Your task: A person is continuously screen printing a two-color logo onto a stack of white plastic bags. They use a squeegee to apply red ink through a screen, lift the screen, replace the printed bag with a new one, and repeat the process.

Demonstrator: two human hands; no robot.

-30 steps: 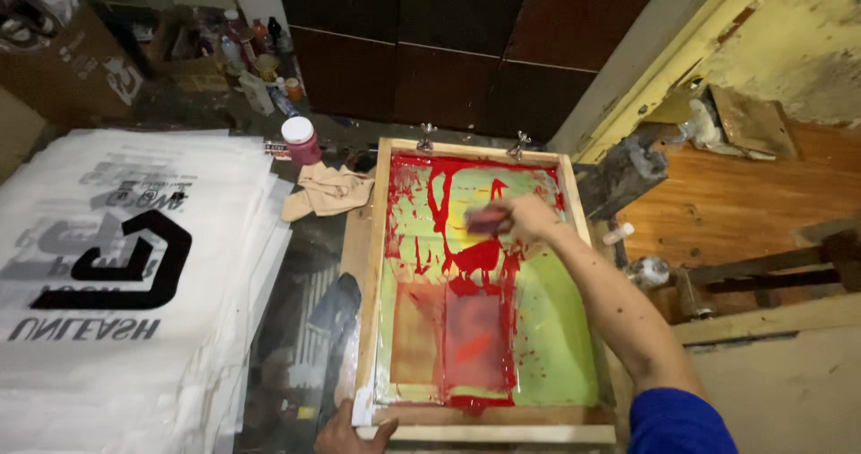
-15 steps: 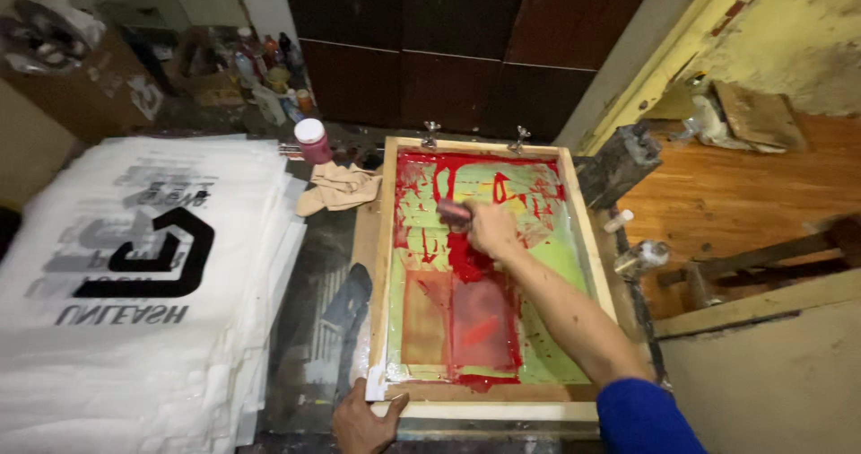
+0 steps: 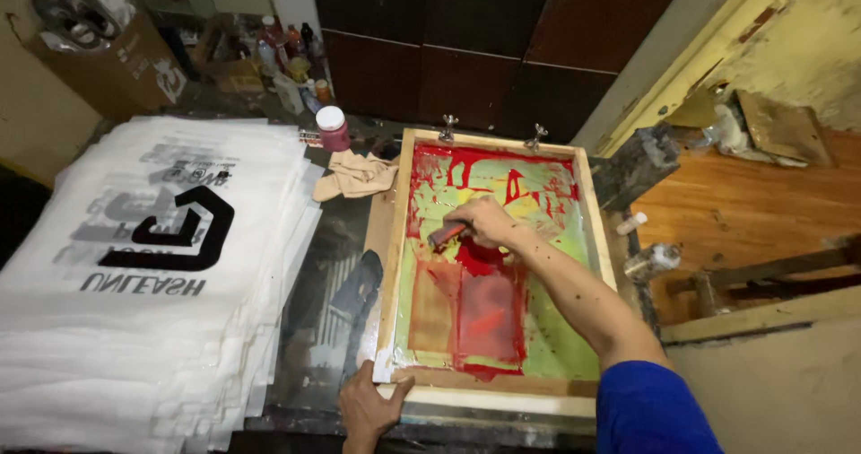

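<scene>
A wooden screen-printing frame [image 3: 387, 266] lies flat on the worktable [image 3: 314, 328], its far edge fixed by two metal hinge clamps [image 3: 447, 129]. The green mesh [image 3: 556, 328] inside is smeared with red ink [image 3: 480, 257], thickest along the far edge and in a rectangular patch toward the near edge.

The right hand [image 3: 484, 222] is over the middle of the mesh, somewhat nearer the far edge, fingers curled tight round a small squeegee [image 3: 446, 234] whose ink-covered end sticks out toward the frame's left rail and rests on the mesh. The forearm runs back across the frame's near right corner to a blue sleeve [image 3: 655, 409], which the picture's bottom edge cuts off.

The left hand [image 3: 369, 406] grips the frame's near left corner, thumb on top of the wood and fingers underneath, out of sight; the wrist is cut off by the picture's bottom edge.

Whatever lies beneath the mesh cannot be made out through the ink. The squeegee's blade is mostly hidden by the hand and ink.

Just beyond the frame's far left corner lies a crumpled tan rag [image 3: 359, 174], and behind it stands a small red jar with a white lid [image 3: 333, 128]. On the table's left side sits a tall stack of white bags [image 3: 117, 328] printed with a black emblem. The bottles and clutter [image 3: 287, 59] at the far edge are dim and hard to tell apart.
</scene>
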